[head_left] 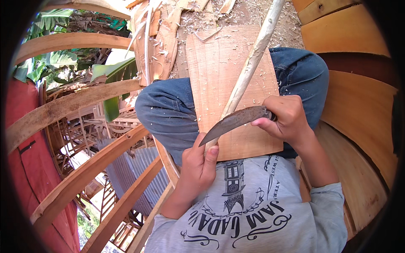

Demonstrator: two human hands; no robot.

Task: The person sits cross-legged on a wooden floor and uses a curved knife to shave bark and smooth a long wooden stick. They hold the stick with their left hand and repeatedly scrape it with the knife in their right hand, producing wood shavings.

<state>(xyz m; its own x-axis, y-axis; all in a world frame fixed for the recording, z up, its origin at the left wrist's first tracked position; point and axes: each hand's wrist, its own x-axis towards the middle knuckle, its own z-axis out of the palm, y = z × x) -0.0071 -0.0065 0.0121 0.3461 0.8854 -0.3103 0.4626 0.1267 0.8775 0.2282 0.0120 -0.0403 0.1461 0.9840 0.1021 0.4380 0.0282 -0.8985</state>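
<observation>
A long, pale, peeled stick slants from the far right down toward my body. My left hand is closed around its near end. In my right hand is the handle of a knife with a wide, dark, curved blade. The blade lies across the stick just above my left hand, its tip pointing left. Most of the handle is hidden by my right fingers. Under the stick, a flat wooden board rests over my lap between my knees, with small shavings scattered on it.
Bark strips and shavings cover the ground beyond the board. On the left runs a railing of wooden slats, with banana leaves, corrugated metal sheets and a red cloth past it. A wall of wooden planks stands close on my right.
</observation>
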